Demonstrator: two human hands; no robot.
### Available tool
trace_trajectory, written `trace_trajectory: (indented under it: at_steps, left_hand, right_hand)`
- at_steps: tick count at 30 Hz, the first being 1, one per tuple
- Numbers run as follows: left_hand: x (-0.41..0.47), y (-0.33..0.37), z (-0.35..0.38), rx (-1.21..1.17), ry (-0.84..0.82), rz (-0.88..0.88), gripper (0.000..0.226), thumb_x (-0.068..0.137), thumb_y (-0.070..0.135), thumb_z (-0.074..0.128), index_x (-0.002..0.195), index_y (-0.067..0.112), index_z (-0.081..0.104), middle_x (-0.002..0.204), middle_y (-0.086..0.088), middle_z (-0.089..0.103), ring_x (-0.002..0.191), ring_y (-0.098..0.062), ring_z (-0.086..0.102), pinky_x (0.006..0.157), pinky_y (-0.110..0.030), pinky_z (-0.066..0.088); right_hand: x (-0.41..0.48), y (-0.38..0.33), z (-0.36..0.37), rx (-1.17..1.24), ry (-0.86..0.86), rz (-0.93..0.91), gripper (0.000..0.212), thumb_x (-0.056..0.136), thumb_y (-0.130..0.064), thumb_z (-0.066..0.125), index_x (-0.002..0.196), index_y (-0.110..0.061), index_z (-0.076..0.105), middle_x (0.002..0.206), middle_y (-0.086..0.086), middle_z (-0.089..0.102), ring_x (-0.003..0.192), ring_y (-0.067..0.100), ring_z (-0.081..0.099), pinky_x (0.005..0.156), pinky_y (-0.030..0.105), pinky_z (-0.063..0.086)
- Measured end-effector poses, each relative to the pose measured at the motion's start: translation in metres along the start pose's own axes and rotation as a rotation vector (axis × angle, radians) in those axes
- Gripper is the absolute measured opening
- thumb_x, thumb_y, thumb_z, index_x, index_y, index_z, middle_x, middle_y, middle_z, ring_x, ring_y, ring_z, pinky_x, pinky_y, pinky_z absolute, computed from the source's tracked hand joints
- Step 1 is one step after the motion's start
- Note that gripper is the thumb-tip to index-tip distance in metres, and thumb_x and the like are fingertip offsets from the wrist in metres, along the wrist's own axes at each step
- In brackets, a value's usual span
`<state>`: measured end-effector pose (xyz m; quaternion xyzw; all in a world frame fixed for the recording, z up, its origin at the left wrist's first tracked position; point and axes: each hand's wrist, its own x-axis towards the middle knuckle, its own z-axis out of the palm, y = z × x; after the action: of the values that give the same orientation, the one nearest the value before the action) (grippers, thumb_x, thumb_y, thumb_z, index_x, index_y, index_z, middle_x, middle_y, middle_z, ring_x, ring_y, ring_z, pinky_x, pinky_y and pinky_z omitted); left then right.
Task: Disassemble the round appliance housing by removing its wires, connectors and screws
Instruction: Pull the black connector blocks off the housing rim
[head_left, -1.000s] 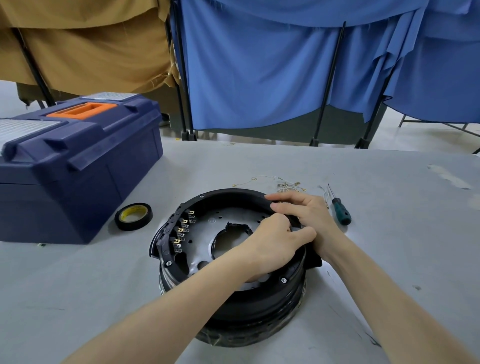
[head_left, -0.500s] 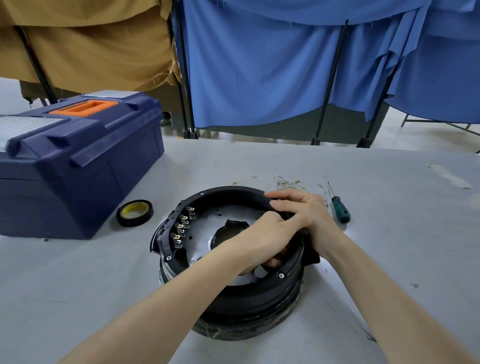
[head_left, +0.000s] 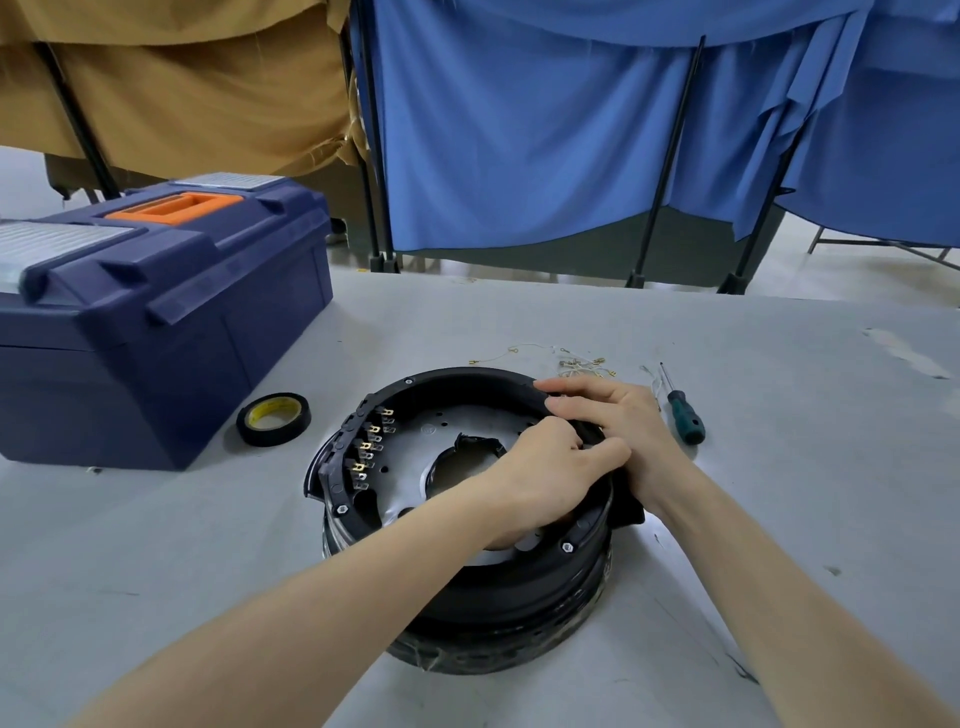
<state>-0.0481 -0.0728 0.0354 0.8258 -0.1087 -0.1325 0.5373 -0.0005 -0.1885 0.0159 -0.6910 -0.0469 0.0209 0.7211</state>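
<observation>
The left hand (head_left: 545, 467) is curling its fingers down inside the right wall of the round housing (head_left: 441, 382); whether they are pinching anything, I cannot tell. The right hand (head_left: 623, 421) is lying straight-fingered across the rim beside it, probably bracing. The housing is sitting mid-tabletop (head_left: 779, 467), toward the near edge. The connectors (head_left: 371, 441) are lining the opposite, left wall, so the left hand is nearer them.
</observation>
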Motion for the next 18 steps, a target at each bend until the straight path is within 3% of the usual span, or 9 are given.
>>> trace_trajectory:
  at_steps: [8, 13, 18]
  left_hand:
    - [-0.0022, 0.0042, -0.0015, -0.066, -0.040, -0.017, 0.044, 0.090, 0.022, 0.050, 0.052, 0.019, 0.027, 0.046, 0.004, 0.023, 0.042, -0.016, 0.018, 0.043, -0.024, 0.015]
    - [-0.0015, 0.0017, -0.0017, 0.093, -0.036, -0.018, 0.040, 0.082, 0.030, 0.061, 0.053, 0.018, 0.036, 0.035, 0.012, 0.029, 0.030, -0.008, 0.029, 0.034, -0.013, 0.023]
    - [0.0025, -0.0015, -0.0004, 0.244, 0.081, 0.140, 0.040, 0.082, 0.027, 0.063, 0.052, 0.018, 0.038, 0.034, 0.013, 0.039, 0.037, -0.001, 0.039, 0.036, -0.014, 0.025]
  right_hand:
    - [-0.0003, 0.0011, -0.0016, -0.007, -0.007, -0.004, 0.017, 0.079, -0.007, 0.072, 0.088, -0.020, 0.079, 0.088, 0.008, 0.070, 0.083, 0.019, 0.063, 0.083, 0.035, 0.055]
    - [-0.0021, 0.0017, -0.0009, -0.016, 0.003, -0.003, 0.017, 0.079, -0.007, 0.072, 0.088, -0.020, 0.079, 0.091, 0.007, 0.073, 0.086, 0.018, 0.065, 0.084, 0.034, 0.056]
    - [-0.0032, -0.0002, -0.0015, -0.009, -0.006, -0.002, 0.017, 0.080, -0.009, 0.072, 0.091, -0.019, 0.079, 0.089, 0.008, 0.071, 0.081, 0.019, 0.066, 0.073, 0.028, 0.057]
